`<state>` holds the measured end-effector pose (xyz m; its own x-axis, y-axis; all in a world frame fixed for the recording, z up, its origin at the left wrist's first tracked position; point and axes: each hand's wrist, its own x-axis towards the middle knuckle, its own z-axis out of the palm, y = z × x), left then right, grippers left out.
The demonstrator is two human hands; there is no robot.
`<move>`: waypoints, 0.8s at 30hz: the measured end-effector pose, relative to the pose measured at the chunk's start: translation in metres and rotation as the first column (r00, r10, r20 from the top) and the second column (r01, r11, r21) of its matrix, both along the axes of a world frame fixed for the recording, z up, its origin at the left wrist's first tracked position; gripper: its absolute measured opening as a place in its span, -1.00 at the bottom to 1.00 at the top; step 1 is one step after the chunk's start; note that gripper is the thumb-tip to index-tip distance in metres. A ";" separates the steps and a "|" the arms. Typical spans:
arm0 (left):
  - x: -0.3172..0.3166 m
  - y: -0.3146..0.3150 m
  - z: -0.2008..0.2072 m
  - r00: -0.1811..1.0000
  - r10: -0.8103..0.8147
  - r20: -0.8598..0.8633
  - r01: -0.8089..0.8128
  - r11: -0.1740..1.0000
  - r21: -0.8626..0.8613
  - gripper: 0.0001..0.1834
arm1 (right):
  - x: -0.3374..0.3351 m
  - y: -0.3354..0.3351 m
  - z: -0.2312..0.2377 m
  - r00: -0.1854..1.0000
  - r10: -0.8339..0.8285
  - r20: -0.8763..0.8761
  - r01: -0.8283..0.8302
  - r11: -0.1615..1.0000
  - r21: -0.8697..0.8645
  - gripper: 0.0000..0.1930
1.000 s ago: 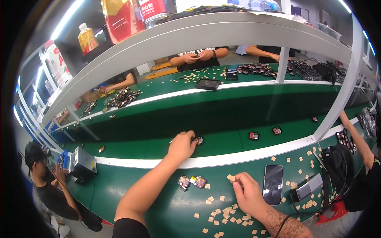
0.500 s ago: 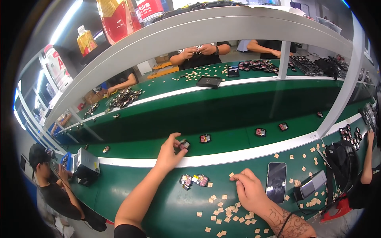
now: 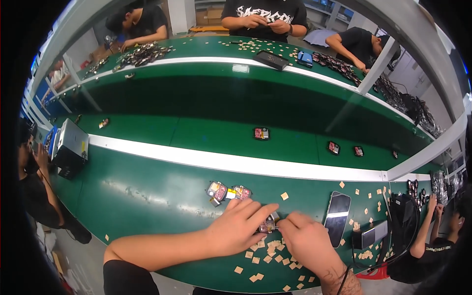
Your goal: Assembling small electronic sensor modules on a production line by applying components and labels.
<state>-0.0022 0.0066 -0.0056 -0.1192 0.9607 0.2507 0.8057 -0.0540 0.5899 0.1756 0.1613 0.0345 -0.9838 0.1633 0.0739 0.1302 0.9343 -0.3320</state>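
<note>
My left hand (image 3: 241, 223) is closed on a small electronic module (image 3: 268, 226) with a dark casing, held low over the green table. From the right, my right hand (image 3: 305, 236) meets the module's edge, its thumb and fingertips pinched together. What that pinch holds, if anything, is hidden. Just beyond my left hand lie two similar modules, one on the left (image 3: 217, 190) and one with a yellow piece beside it (image 3: 241, 191). Many small beige squares (image 3: 269, 258) are scattered below my hands, and a lone beige square (image 3: 284, 195) lies farther up.
A phone (image 3: 338, 216) lies right of my right hand, near a grey box-shaped device (image 3: 371, 235) with a cable and a black bag (image 3: 403, 226). A white rail (image 3: 221, 164) borders the green belt, where several modules (image 3: 261, 133) lie. Co-workers sit across and at both sides.
My left hand has brought a module from over the belt back to the table. My right hand now meets it there. The whole view has shifted.
</note>
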 end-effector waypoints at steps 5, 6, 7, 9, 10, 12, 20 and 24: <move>0.000 -0.002 -0.002 0.999 -0.026 0.031 0.025 0.999 0.025 -0.16 | -0.005 -0.009 -0.003 0.996 0.033 0.081 -0.043 0.992 0.117 -0.80; 0.000 -0.003 -0.002 0.999 -0.026 0.037 0.025 0.999 0.026 -0.16 | -0.004 -0.009 -0.009 0.999 -0.016 0.029 0.016 1.000 0.007 -0.84; 0.000 -0.003 -0.002 0.999 -0.016 0.040 0.015 1.000 0.017 -0.16 | -0.005 -0.008 -0.014 0.997 -0.072 -0.018 0.069 0.992 -0.106 -0.88; 0.000 -0.004 -0.002 0.999 -0.006 0.045 0.005 1.000 0.010 -0.17 | -0.004 0.000 -0.020 0.993 -0.103 -0.063 0.086 0.967 -0.240 -0.86; 0.000 -0.004 -0.002 0.999 0.002 0.054 -0.002 1.000 0.004 -0.18 | -0.004 0.004 -0.022 0.984 -0.142 -0.107 0.093 0.924 -0.372 -0.85; 0.000 -0.005 -0.003 0.998 0.008 0.063 -0.008 1.000 -0.001 -0.19 | -0.007 0.007 -0.022 0.963 -0.252 -0.094 0.182 0.866 -0.465 -0.83; -0.003 -0.008 -0.003 0.996 -0.048 0.070 0.051 0.998 -0.044 -0.24 | -0.019 0.009 -0.020 0.979 -0.203 -0.024 0.153 0.806 -0.571 -0.68; -0.004 -0.007 -0.004 0.995 -0.052 0.080 0.053 0.999 -0.012 -0.34 | -0.017 0.011 -0.021 0.975 -0.220 -0.033 0.151 0.766 -0.624 -0.75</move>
<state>-0.0065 -0.0007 -0.0099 -0.0875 0.9696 0.2283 0.7521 -0.0860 0.6534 0.1587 0.1721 0.0133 -0.9225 0.3858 -0.0114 0.2141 0.4870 -0.8467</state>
